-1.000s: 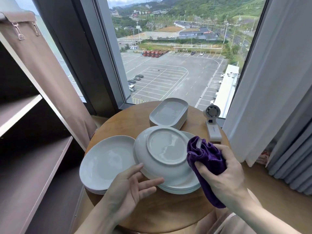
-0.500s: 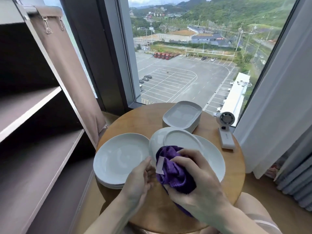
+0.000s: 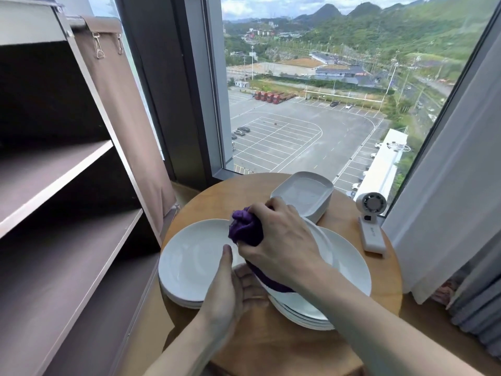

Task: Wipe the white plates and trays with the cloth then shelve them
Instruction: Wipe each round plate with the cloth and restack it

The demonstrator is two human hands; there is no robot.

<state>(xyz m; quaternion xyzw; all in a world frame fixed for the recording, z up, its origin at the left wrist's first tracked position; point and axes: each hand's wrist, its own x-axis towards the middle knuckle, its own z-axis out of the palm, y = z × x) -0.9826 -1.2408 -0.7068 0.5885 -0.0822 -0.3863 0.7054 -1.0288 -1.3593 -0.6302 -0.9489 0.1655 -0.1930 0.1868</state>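
Right hand clenched round purple cloth, pressing it onto tilted plate; left hand grasps plate's near edge, thumb up.

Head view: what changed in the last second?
The right hand carried the purple cloth leftward, from beside the top plate onto it. The left hand, open before, now grips that plate's near rim. Unmoved: the left plate stack, trays and fan.
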